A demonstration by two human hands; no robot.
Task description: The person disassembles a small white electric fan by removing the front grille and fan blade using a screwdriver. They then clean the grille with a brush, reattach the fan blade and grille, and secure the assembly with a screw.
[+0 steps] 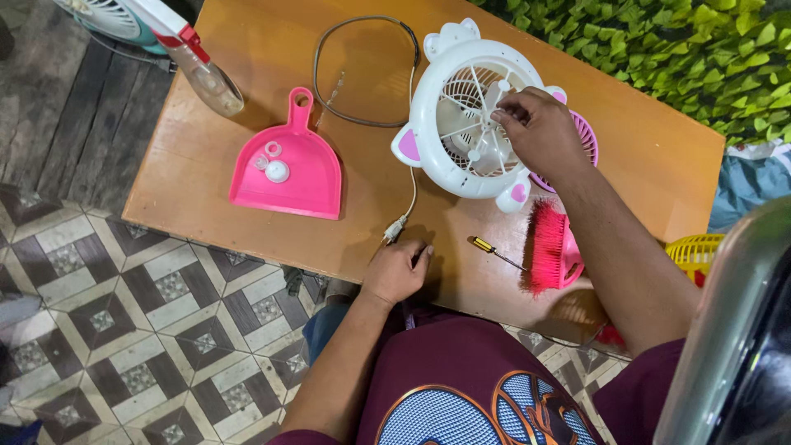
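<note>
A small white fan (461, 107) with pink ears lies on a wooden table (247, 49). My right hand (540, 132) rests on its grille, fingers pinched at the hub. My left hand (397, 270) lies loosely curled on the table's near edge, beside the plug (394, 230) of the fan's white cord. A small yellow-handled screwdriver (494, 251) lies between my hands. A pink grille piece (585, 140) shows from under my right hand.
A pink dustpan (301, 177) holds three small white parts (272, 161). A pink brush (550, 247) lies by my right forearm. A dark cable loop (362, 66) sits at the back. A spray bottle (194, 58) lies at the left corner. A yellow basket (696, 251) stands at right.
</note>
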